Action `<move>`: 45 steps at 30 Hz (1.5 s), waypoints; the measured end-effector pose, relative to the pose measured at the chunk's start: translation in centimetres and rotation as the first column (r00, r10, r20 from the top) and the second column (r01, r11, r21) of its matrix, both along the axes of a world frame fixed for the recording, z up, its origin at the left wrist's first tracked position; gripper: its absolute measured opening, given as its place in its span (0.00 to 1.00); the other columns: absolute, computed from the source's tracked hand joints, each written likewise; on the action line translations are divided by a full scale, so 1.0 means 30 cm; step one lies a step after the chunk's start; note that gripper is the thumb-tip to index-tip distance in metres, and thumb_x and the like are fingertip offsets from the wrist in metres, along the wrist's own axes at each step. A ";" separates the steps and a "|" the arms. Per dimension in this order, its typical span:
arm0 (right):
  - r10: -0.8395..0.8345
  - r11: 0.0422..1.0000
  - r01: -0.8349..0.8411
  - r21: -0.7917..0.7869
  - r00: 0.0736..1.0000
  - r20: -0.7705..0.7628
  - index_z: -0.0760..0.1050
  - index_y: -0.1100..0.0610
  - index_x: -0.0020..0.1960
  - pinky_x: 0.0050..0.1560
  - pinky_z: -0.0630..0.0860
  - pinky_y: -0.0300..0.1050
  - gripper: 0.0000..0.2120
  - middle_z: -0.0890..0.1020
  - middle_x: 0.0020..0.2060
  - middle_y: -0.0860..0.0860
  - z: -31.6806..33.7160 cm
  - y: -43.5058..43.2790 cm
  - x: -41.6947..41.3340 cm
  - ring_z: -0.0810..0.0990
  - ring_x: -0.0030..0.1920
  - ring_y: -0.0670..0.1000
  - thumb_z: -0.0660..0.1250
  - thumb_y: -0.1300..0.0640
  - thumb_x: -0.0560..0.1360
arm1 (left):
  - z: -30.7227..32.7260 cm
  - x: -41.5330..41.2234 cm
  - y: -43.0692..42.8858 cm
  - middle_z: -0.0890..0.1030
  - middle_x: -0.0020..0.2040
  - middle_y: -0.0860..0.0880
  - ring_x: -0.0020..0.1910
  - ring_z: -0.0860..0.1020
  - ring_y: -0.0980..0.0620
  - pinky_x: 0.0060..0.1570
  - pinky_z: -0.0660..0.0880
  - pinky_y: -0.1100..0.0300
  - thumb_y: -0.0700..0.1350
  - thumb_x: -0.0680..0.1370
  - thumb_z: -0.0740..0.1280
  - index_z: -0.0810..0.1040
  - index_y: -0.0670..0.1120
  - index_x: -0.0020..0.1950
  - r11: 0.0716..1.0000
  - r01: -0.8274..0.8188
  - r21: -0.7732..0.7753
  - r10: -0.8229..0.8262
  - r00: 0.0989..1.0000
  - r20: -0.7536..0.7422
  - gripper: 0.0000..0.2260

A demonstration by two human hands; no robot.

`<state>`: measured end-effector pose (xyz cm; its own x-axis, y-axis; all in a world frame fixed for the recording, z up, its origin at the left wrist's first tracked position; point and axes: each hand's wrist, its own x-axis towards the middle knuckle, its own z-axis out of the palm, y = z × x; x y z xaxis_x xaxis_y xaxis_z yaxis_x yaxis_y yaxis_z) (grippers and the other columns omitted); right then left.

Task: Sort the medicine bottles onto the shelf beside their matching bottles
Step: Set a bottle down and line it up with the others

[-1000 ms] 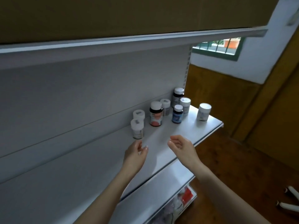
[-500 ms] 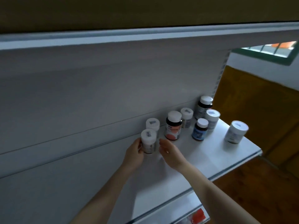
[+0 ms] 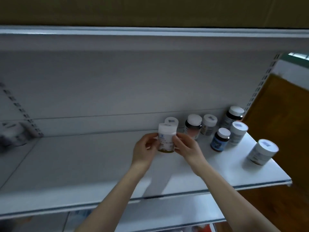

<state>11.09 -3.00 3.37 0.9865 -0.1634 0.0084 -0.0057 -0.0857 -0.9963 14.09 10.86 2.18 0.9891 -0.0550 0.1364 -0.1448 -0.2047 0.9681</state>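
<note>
White-capped bottle (image 3: 166,138), left hand (image 3: 145,149), right hand (image 3: 187,147) gripping it

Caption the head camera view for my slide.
Left hand and right hand grip a white-capped bottle at the white shelf.

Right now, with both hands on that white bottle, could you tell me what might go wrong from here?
1. The left hand and right hand pinch the white bottle by its sides only; it could slip.
2. The red-labelled bottle stands close beside the right hand, so a wrist turn might topple it.
3. The white jar sits near the shelf end; a sweeping forearm could push it off.
</note>
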 end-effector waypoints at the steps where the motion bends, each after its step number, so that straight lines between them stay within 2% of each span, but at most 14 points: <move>1: 0.031 0.999 -0.031 0.037 0.999 0.009 0.74 0.50 0.45 0.44 0.78 0.44 0.05 0.80 0.45 0.59 0.010 0.012 -0.012 0.79 0.43 0.51 0.61 0.58 0.77 | 0.010 -0.023 0.011 0.79 0.43 0.51 0.40 0.76 0.62 0.38 0.72 0.78 0.36 0.75 0.66 0.77 0.44 0.51 0.999 -0.017 -0.039 0.017 1.000 -0.009 0.07; 3: 0.082 0.992 -0.083 0.098 0.996 0.018 0.75 0.50 0.45 0.39 0.77 0.32 0.05 0.81 0.43 0.51 0.014 0.040 -0.026 0.80 0.43 0.45 0.61 0.57 0.77 | 0.027 -0.070 0.044 0.79 0.43 0.53 0.41 0.78 0.60 0.39 0.74 0.76 0.37 0.75 0.65 0.76 0.47 0.49 0.992 -0.055 -0.114 0.051 0.998 -0.040 0.06; 7: 0.182 0.978 -0.178 0.107 0.983 -0.028 0.77 0.53 0.47 0.42 0.78 0.33 0.04 0.82 0.45 0.50 0.007 0.144 -0.039 0.81 0.47 0.46 0.63 0.56 0.76 | 0.026 -0.163 0.157 0.80 0.44 0.49 0.44 0.78 0.52 0.45 0.76 0.62 0.39 0.76 0.65 0.76 0.46 0.49 0.965 -0.149 -0.214 0.120 0.983 -0.141 0.04; 9: 0.230 0.969 -0.223 0.108 0.972 -0.052 0.76 0.55 0.51 0.46 0.78 0.36 0.06 0.82 0.48 0.52 0.002 0.219 -0.045 0.81 0.49 0.48 0.63 0.55 0.76 | 0.026 -0.207 0.237 0.81 0.46 0.48 0.45 0.79 0.54 0.43 0.78 0.67 0.40 0.76 0.65 0.75 0.44 0.53 0.955 -0.193 -0.226 0.159 0.974 -0.161 0.06; 12: 0.339 0.933 -0.331 0.140 0.940 -0.043 0.76 0.51 0.46 0.45 0.78 0.35 0.04 0.82 0.45 0.48 0.010 0.352 -0.062 0.81 0.46 0.46 0.62 0.56 0.77 | 0.037 -0.275 0.363 0.80 0.45 0.51 0.43 0.79 0.58 0.39 0.77 0.71 0.40 0.77 0.64 0.74 0.42 0.56 0.935 -0.254 -0.247 0.223 0.964 -0.148 0.08; 14: 0.411 0.902 -0.404 0.154 0.911 -0.020 0.76 0.51 0.46 0.42 0.79 0.32 0.05 0.82 0.44 0.48 0.017 0.446 -0.075 0.81 0.45 0.45 0.62 0.57 0.77 | 0.043 -0.319 0.448 0.81 0.44 0.51 0.41 0.80 0.60 0.39 0.77 0.71 0.40 0.77 0.63 0.75 0.43 0.55 0.920 -0.298 -0.255 0.269 0.952 -0.144 0.07; 19: 0.542 0.828 -0.531 0.182 0.840 -0.012 0.76 0.61 0.54 0.39 0.77 0.31 0.09 0.82 0.46 0.54 0.016 0.696 -0.118 0.80 0.44 0.46 0.62 0.58 0.76 | 0.059 -0.429 0.675 0.81 0.45 0.49 0.43 0.79 0.55 0.40 0.78 0.70 0.38 0.76 0.63 0.75 0.43 0.54 0.872 -0.410 -0.268 0.391 0.912 -0.124 0.07; 26: 0.641 0.754 -0.627 0.196 0.767 -0.009 0.77 0.57 0.48 0.44 0.80 0.36 0.05 0.82 0.44 0.53 0.008 1.123 -0.205 0.82 0.42 0.45 0.63 0.58 0.76 | 0.049 -0.571 1.077 0.81 0.45 0.46 0.43 0.79 0.51 0.40 0.77 0.64 0.39 0.76 0.64 0.75 0.42 0.55 0.807 -0.540 -0.238 0.528 0.841 -0.116 0.08; 31: 0.643 0.756 -0.633 0.168 0.766 -0.013 0.77 0.55 0.45 0.39 0.78 0.33 0.04 0.81 0.41 0.51 0.018 1.404 -0.276 0.81 0.38 0.42 0.63 0.59 0.76 | 0.050 -0.642 1.348 0.79 0.41 0.47 0.33 0.79 0.58 0.29 0.76 0.70 0.37 0.77 0.63 0.75 0.42 0.52 0.803 -0.529 -0.276 0.513 0.848 -0.131 0.06; 33: 0.639 0.763 -0.633 0.134 0.769 -0.005 0.77 0.55 0.45 0.39 0.79 0.36 0.04 0.82 0.41 0.53 0.028 1.489 -0.299 0.81 0.40 0.47 0.63 0.58 0.76 | 0.049 -0.660 1.441 0.80 0.43 0.46 0.33 0.79 0.61 0.30 0.77 0.68 0.38 0.77 0.63 0.75 0.40 0.55 0.807 -0.531 -0.259 0.518 0.846 -0.122 0.08; 37: 0.631 0.773 -0.629 0.082 0.775 -0.011 0.77 0.55 0.43 0.41 0.77 0.54 0.05 0.80 0.36 0.55 0.050 1.611 -0.321 0.77 0.39 0.58 0.63 0.57 0.76 | 0.047 -0.668 1.571 0.82 0.47 0.46 0.40 0.80 0.59 0.41 0.78 0.65 0.40 0.77 0.64 0.75 0.42 0.57 0.802 -0.545 -0.245 0.529 0.838 -0.133 0.10; 40: 0.623 0.781 -0.619 0.079 0.781 -0.034 0.77 0.55 0.44 0.43 0.74 0.57 0.05 0.80 0.35 0.55 0.043 1.684 -0.286 0.76 0.37 0.59 0.65 0.55 0.75 | 0.050 -0.641 1.645 0.81 0.52 0.41 0.51 0.80 0.48 0.55 0.76 0.53 0.39 0.76 0.64 0.76 0.42 0.56 0.795 -0.553 -0.249 0.535 0.833 -0.142 0.10; 42: 0.620 0.784 -0.616 0.077 0.783 -0.055 0.78 0.55 0.45 0.48 0.74 0.62 0.05 0.80 0.36 0.55 0.030 1.735 -0.245 0.77 0.39 0.59 0.65 0.54 0.74 | 0.050 -0.613 1.691 0.81 0.50 0.43 0.52 0.80 0.47 0.57 0.75 0.52 0.39 0.76 0.64 0.77 0.46 0.54 0.794 -0.548 -0.262 0.532 0.836 -0.137 0.08; 45: 0.619 0.785 -0.613 0.092 0.783 -0.068 0.78 0.54 0.44 0.54 0.76 0.61 0.05 0.83 0.38 0.52 0.007 1.812 -0.162 0.81 0.41 0.56 0.67 0.53 0.73 | 0.042 -0.549 1.762 0.81 0.50 0.43 0.51 0.79 0.48 0.55 0.76 0.55 0.39 0.76 0.63 0.77 0.46 0.55 0.792 -0.543 -0.279 0.528 0.838 -0.134 0.09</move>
<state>6.24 51.37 3.59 0.8732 0.4819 -0.0734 -0.0613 -0.0407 -0.9973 -2.38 63.71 3.45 0.8537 0.5207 0.0124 -0.0500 0.0582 0.9971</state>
